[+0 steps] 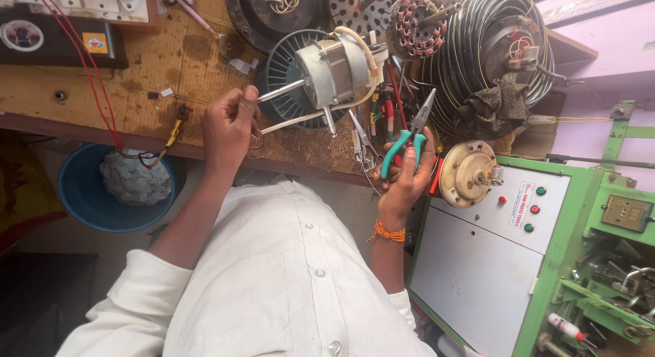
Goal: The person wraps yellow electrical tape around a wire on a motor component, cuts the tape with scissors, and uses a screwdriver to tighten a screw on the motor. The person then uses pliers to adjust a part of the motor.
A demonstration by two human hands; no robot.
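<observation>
the left hand (pixel 228 125) sits at the edge of the wooden workbench (pixel 170 64) with its fingers curled in tight, the fingertips right at the free end of the steel shaft (pixel 281 91) that sticks out of the small grey motor (pixel 334 70). a white sleeved lead (pixel 300 118) runs from the motor toward that same hand, but whether the fingers pinch the lead, the shaft or something finer cannot be told. the right hand (pixel 408 176) is well apart from it, wrapped firmly round the teal handles of a pair of long-nose pliers (pixel 411 135), nose pointing up and away toward the coil of black cable (pixel 477 50); the jaws look nearly closed and grip nothing. the motor lies on its side on a dark ribbed fan wheel (pixel 278 64), near the bench's front edge, with scissors (pixel 365 149) and other small tools just beside it. a round metal end cover (pixel 471 173) rests on the green machine cabinet (pixel 546 261) to the right, and a blue tub (pixel 85 193) stands below the bench. to my eye the work goes best if the left hand steadies the motor (it can roll on that wheel), and the pliers take only the tip of whatever is pinched, clear of the lead's sleeve.
</observation>
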